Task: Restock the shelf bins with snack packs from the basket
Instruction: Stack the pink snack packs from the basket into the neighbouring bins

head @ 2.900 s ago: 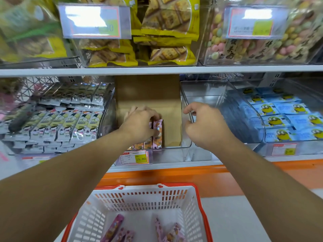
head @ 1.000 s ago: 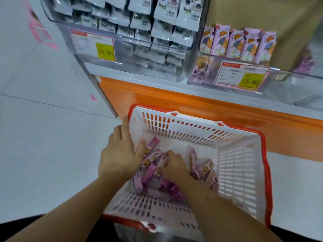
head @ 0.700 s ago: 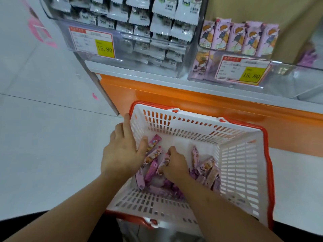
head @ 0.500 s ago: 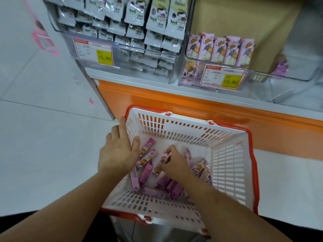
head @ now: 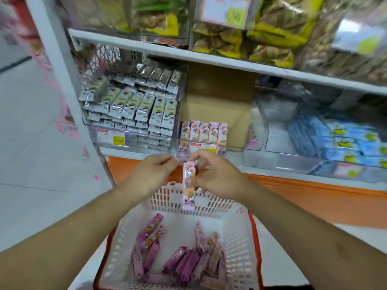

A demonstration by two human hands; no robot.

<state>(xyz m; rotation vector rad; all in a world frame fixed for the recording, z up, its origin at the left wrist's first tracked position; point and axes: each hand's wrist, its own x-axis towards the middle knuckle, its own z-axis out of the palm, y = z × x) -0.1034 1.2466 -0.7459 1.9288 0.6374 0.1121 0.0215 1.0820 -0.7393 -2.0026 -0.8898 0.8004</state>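
While right hand (head: 217,176) pinches, snack pack (head: 189,185) upright

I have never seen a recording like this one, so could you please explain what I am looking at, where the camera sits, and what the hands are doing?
There is no machine here: a person wears one wide-angle camera on the head, looking forward and down at their own two bare arms. That is the only view.

The right hand pinches one pink snack pack near its top, so it hangs upright above the basket. The left hand is next to it with fingers loosely extended; it seems to hold nothing.

Below is a white basket with a red rim, holding more pink and purple packs.

Ahead is a shop shelf. A clear bin holds a short row of the same packs upright, with a cardboard box behind. The bin to the left is full of silver packs; blue ones lie to the right.
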